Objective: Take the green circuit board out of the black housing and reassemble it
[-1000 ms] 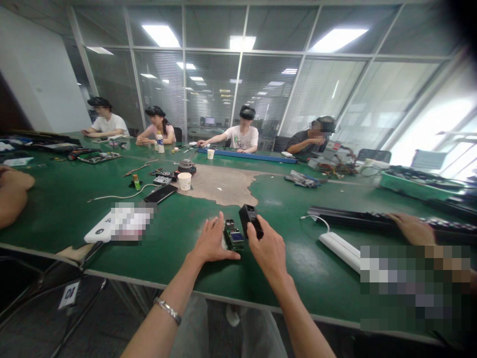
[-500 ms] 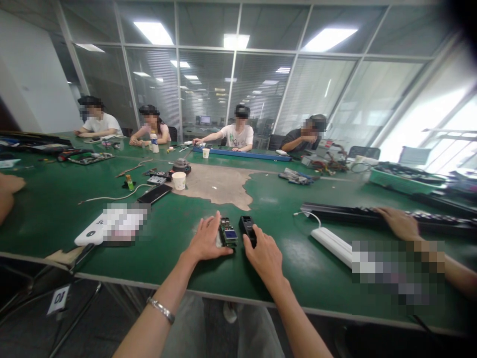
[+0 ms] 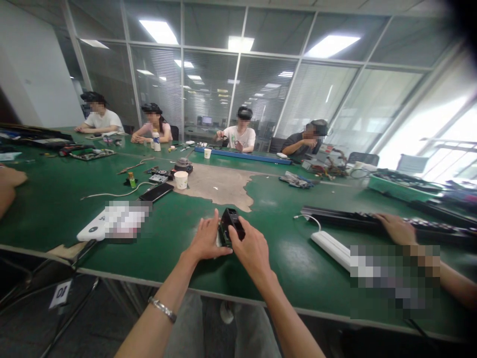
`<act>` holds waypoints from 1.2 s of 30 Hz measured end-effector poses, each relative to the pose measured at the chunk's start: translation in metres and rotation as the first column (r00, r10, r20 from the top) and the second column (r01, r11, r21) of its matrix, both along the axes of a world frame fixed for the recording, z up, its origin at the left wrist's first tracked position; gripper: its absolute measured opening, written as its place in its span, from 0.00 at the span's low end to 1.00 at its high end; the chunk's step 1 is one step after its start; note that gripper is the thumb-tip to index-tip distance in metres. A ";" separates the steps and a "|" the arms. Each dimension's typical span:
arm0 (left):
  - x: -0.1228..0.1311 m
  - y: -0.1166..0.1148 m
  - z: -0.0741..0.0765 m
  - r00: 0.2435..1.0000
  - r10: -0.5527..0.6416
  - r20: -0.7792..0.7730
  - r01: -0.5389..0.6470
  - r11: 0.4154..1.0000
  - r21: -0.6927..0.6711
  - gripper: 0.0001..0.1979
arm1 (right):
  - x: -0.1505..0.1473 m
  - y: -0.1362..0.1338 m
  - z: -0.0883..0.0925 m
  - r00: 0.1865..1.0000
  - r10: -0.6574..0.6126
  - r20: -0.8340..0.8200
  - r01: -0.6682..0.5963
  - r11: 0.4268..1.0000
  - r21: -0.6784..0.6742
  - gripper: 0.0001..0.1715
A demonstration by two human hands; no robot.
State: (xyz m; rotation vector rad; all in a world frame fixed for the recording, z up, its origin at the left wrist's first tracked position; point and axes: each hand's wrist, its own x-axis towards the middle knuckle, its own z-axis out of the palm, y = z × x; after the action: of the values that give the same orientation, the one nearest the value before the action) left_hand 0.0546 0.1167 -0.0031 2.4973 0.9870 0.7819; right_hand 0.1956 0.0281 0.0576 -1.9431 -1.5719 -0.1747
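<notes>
A black plastic housing (image 3: 231,219) is over the small green circuit board (image 3: 222,237), hiding nearly all of it. My right hand (image 3: 251,246) grips the housing from the right, thumb on its near face. On the left, my left hand (image 3: 206,238) is cupped beside the board's left edge, with its thumb stretched along the near side and its fingers touching or very near the board. Whether the housing rests on the board or hovers just above it cannot be made out.
A black phone (image 3: 157,192) and a paper cup (image 3: 181,180) lie beyond on the left. At the right are a white power strip (image 3: 333,251), a long black bar (image 3: 335,216) and another person's hand (image 3: 397,228). Several people sit across the green table (image 3: 179,219).
My right hand has moved left with the black housing, which now covers the board. My left hand has hardly moved. Across the table, the middle person has raised a hand.
</notes>
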 end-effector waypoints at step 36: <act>0.005 0.006 -0.005 0.982 0.073 -0.174 -0.070 0.997 0.026 0.65 | 0.044 -0.013 -0.032 0.993 -0.118 0.024 0.117 0.992 0.046 0.30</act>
State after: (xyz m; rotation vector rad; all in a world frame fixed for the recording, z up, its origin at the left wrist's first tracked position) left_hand 0.0598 0.1225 -0.0078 2.5956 1.1383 0.6033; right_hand 0.2401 0.0154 0.0254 -2.0074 -1.4581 -0.2829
